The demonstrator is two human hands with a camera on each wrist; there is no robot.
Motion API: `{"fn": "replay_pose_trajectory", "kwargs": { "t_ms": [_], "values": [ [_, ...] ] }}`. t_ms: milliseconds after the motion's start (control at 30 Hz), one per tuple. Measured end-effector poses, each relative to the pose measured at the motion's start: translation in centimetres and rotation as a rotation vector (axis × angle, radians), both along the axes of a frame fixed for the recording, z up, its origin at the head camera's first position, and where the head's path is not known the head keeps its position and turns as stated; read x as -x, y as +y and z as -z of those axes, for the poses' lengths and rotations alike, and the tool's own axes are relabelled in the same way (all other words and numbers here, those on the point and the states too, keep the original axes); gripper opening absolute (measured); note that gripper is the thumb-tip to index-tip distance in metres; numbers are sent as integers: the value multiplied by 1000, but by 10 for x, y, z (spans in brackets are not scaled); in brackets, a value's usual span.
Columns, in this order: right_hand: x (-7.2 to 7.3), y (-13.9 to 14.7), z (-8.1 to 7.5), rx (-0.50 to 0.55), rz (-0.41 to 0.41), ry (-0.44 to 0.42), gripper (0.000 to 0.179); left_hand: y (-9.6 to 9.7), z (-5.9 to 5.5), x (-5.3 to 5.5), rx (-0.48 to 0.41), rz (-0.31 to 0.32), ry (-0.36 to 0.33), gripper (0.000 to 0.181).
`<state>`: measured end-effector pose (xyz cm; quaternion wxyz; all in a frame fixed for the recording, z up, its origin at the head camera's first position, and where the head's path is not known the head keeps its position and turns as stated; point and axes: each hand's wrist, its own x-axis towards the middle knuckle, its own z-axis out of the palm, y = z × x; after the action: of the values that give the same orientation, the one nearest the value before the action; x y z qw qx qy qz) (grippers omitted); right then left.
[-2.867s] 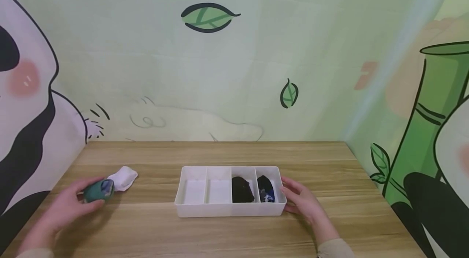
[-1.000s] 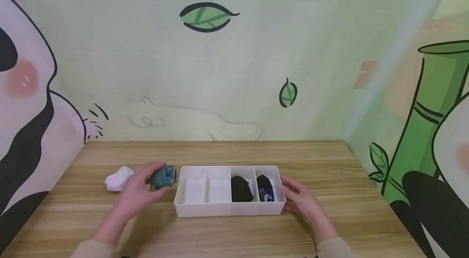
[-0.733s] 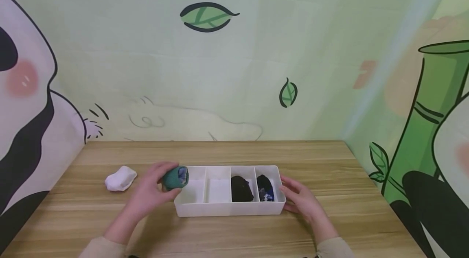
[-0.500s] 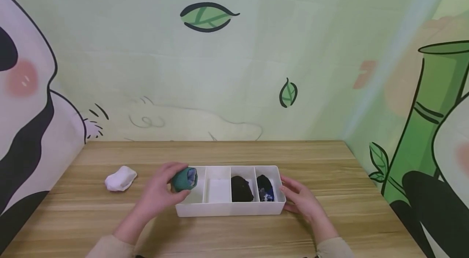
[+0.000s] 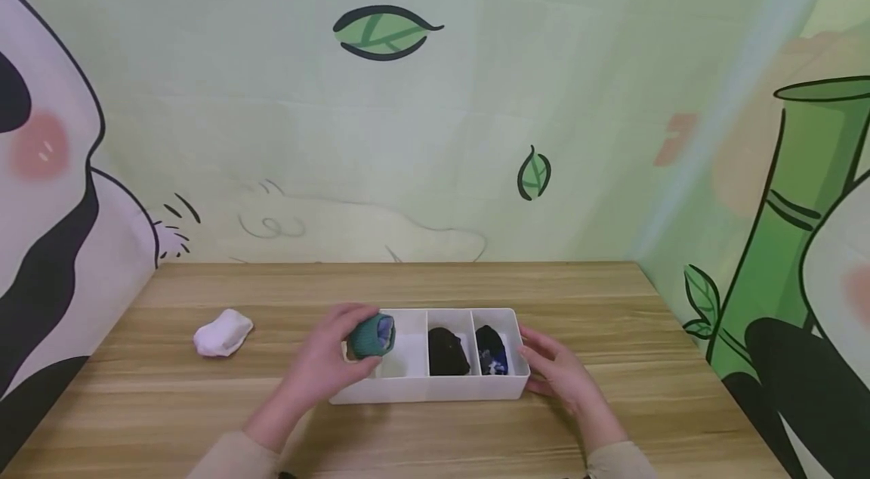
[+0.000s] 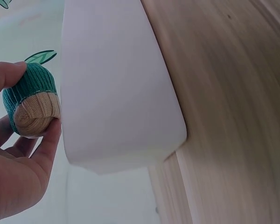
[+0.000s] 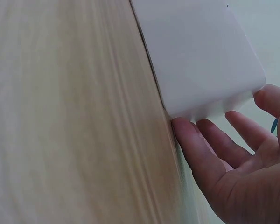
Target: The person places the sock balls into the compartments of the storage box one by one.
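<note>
My left hand [image 5: 325,360] pinches a rolled teal sock [image 5: 369,336] between thumb and fingers, over the two left compartments of a white divided box [image 5: 428,390]. In the left wrist view the same sock [image 6: 35,100] shows a beige ribbed part and sits above the box rim. My right hand [image 5: 560,372] touches the box's right end; in the right wrist view, fairly straight fingertips [image 7: 186,130] rest against the end wall, with the thumb near the rim. A black rolled sock [image 5: 448,352] lies in the third compartment, a black-and-blue one [image 5: 492,350] in the fourth.
A white rolled sock [image 5: 223,333] lies on the wooden table [image 5: 238,411], left of the box. Behind the table rises a printed backdrop [image 5: 292,124] with leaves and pandas, which also lines both sides.
My left hand has carried the teal sock rightward from beside the white sock to above the box's left compartments. The box and my right hand have stayed in place.
</note>
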<state>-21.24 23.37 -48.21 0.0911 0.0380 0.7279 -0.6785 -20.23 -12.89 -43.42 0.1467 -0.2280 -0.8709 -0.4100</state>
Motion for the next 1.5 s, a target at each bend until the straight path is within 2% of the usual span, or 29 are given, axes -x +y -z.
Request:
{"fn": "replay_pose_trajectory", "kwargs": {
  "t_ms": [300, 833, 1067, 1300, 1500],
  "values": [
    [0, 1, -1, -3, -10, -2, 51, 15, 2, 4, 8, 10, 35, 62],
    [1, 1, 1, 6, -6, 4, 52, 27, 9, 13, 12, 49, -3, 62],
    [0, 0, 0, 5, -8, 7, 52, 31, 14, 18, 42, 26, -26, 62],
    [0, 0, 0, 8, -3, 0, 51, 35, 13, 21, 91, -8, -51, 62],
    [0, 0, -1, 7, -15, 1, 51, 38, 12, 22, 136, -17, -36, 63]
  ]
}}
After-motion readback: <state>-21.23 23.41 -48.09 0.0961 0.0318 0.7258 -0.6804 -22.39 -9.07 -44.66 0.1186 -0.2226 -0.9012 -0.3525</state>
